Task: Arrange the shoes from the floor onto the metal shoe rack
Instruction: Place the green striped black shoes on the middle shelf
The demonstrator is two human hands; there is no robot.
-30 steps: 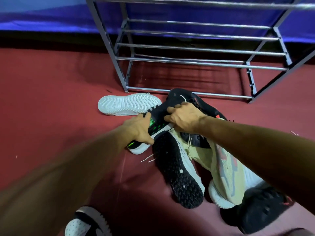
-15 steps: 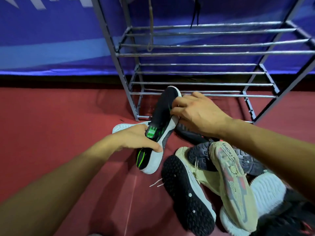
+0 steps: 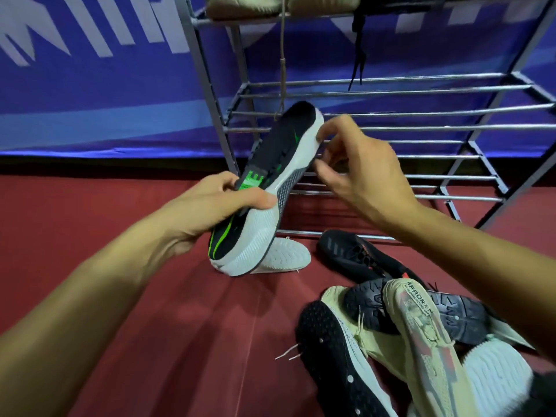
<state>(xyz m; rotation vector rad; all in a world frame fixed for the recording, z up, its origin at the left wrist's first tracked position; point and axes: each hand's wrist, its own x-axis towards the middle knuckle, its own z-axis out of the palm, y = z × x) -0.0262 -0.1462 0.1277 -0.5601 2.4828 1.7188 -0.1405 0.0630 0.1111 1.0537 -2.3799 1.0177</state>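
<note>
A black shoe with green accents and a white sole is held in the air, toe pointing up toward the metal shoe rack. My left hand grips it around the heel and tongue. At the toe end, my right hand pinches the white sole edge with curled fingers and thumb. The shoe sits in front of the rack's lower left shelves, whose bars are bare.
On the red floor lie a white-soled shoe, a black shoe with red laces and a pile of beige and black-soled shoes at lower right. Beige shoes sit on the rack's top shelf. A blue banner hangs behind.
Both hands have lifted the black-green shoe off the pile and raised it toward the rack, toe up. My view has tilted upward, showing the top shelf.
</note>
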